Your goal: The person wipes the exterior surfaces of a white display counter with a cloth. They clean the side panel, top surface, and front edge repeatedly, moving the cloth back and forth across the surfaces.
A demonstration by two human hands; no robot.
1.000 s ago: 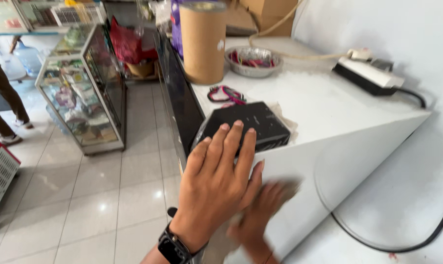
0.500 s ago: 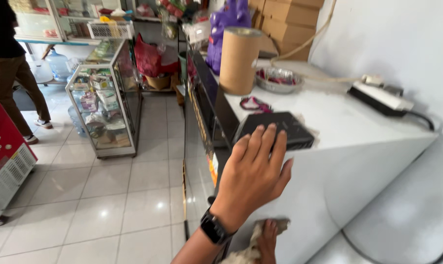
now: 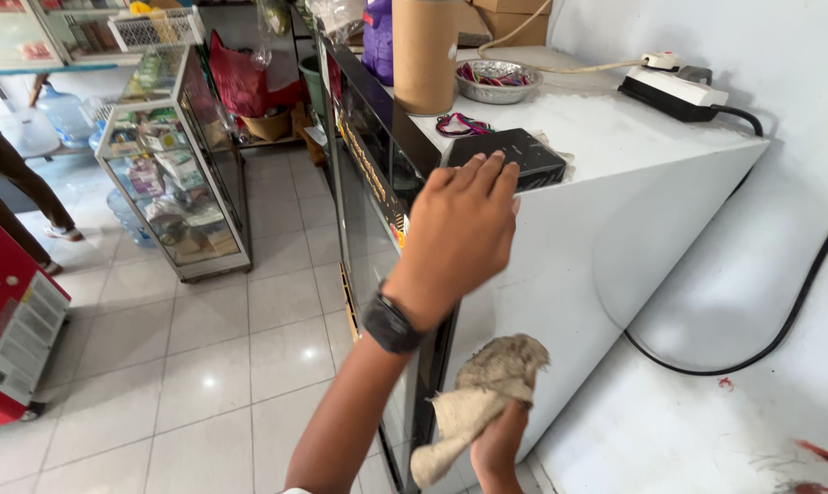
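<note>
My left hand (image 3: pixel 459 233), with a black watch on its wrist, is pressed flat with fingers together against the top front corner of a white cooler cabinet (image 3: pixel 615 210). Its fingertips almost reach a flat black box (image 3: pixel 516 151) lying on the cabinet's top. Lower down, my right hand (image 3: pixel 501 450) grips a crumpled, dirty beige cloth (image 3: pixel 487 384) close to the cabinet's white side panel. Part of that hand is cut off by the frame's bottom edge.
On the cabinet top stand a tall cardboard tube (image 3: pixel 425 50), a metal bowl (image 3: pixel 498 80) and a power strip (image 3: pixel 674 87). A black cable (image 3: pixel 798 302) hangs along the wall. A glass display case (image 3: pixel 171 165), a red cabinet (image 3: pixel 11 320) and another person's legs (image 3: pixel 11 183) are at left.
My right hand with the cloth has dropped lower along the cabinet's side. My left hand has stayed at the top corner, its fingers now closer together.
</note>
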